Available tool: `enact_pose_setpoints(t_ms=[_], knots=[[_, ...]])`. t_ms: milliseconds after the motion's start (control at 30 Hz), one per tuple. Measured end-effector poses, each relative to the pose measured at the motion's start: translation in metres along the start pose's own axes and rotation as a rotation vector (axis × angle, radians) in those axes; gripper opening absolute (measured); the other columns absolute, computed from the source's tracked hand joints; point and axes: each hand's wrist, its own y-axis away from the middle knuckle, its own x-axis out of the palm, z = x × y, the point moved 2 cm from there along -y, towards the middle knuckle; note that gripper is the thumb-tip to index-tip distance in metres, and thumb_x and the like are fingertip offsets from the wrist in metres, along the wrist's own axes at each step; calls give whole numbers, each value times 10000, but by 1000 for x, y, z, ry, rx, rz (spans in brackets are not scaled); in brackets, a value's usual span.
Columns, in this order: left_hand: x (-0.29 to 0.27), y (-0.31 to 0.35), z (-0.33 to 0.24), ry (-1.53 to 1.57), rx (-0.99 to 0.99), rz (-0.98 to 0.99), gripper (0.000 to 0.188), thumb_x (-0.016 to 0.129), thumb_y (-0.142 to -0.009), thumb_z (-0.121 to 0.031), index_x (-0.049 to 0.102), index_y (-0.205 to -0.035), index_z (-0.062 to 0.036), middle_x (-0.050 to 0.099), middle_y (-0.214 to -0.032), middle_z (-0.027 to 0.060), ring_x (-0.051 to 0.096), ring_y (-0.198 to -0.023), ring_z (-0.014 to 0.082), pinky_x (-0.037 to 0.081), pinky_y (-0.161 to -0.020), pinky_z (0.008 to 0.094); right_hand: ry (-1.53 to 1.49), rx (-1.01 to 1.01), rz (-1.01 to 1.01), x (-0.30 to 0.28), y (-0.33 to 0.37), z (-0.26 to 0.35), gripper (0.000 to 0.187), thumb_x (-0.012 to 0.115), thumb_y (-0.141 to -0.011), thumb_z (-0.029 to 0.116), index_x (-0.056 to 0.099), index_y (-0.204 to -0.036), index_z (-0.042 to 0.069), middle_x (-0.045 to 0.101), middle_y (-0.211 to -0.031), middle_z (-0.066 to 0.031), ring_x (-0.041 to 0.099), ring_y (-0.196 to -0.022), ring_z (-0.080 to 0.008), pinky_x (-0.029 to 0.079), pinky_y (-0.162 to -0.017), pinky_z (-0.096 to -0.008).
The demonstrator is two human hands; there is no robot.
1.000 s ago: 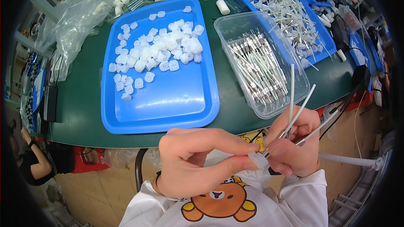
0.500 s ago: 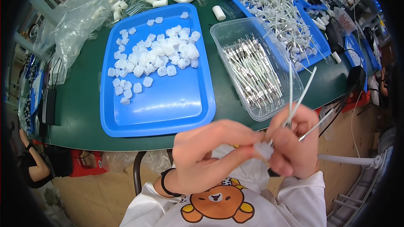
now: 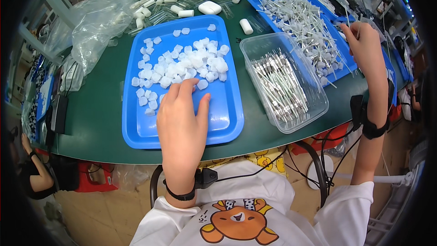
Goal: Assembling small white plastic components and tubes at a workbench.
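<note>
My left hand [image 3: 182,118] reaches over the blue tray [image 3: 191,137] with fingers apart. Its fingertips are at the near edge of a heap of small translucent white caps [image 3: 182,66]; whether they touch one I cannot tell. At the far right, my right hand [image 3: 366,45] is raised beside a second blue tray, full of thin rods with caps on them [image 3: 302,27]. Its fingers are closed, and thin white rods [image 3: 383,20] stick out of them. Between the hands stands a clear plastic box [image 3: 284,128] holding many thin rods with metallic ends [image 3: 282,86].
Glass tubes [image 3: 186,0] and white cylinders [image 3: 246,26] lie scattered across the back of the green table [image 3: 98,109]. Crumpled clear plastic [image 3: 98,23] covers the left back. Black cables [image 3: 325,155] hang at the table's right front edge. Another person's arm [image 3: 38,168] shows far left.
My hands have parted from in front of my chest. The left has gone forward to the caps, the right out to the far right. The cap between them is no longer visible there.
</note>
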Motion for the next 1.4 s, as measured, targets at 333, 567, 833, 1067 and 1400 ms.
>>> enact_pose_setpoints(t_ms=[333, 567, 833, 1067, 1400], knots=[[8, -1, 3, -66, -37, 25, 173, 578, -693, -37, 502, -848, -31, 510, -759, 89, 503, -572, 194, 409, -528, 293, -1373, 366, 807, 11, 53, 61, 335, 424, -850, 299, 502, -736, -6, 483, -446, -47, 277, -241, -36, 216, -230, -154], [7, 0, 2, -2, -42, 23, 172, 580, -678, -24, 481, -818, -8, 511, -777, 93, 484, -570, 191, 406, -536, 290, -1608, 452, 1100, 16, 72, 82, 299, 370, -864, 227, 507, -847, -39, 543, -617, -114, 405, -342, -81, 327, -313, -188], [8, 1, 5, 29, -20, 3, 169, 582, -673, -25, 478, -805, -1, 513, -783, 95, 473, -581, 191, 404, -547, 291, -1403, 248, 877, 19, 77, 90, 191, 435, -826, 138, 486, -815, -46, 577, -713, -178, 471, -367, -98, 375, -349, -192], [5, 2, 2, 80, -67, 58, 164, 566, -691, -36, 473, -821, -3, 499, -793, 124, 508, -739, 292, 400, -638, 357, -875, 123, 761, 25, 75, 82, 155, 575, -757, 139, 582, -756, -16, 562, -693, -64, 423, -423, -33, 293, -376, -160], [-2, 4, -9, 607, -34, 4, 201, 566, -693, 26, 511, -886, 7, 523, -827, 78, 509, -697, 124, 409, -614, 235, -1085, -133, 435, 9, 71, 76, 136, 612, -704, 79, 623, -815, 0, 482, -638, 2, 355, -446, -30, 250, -384, -152]])
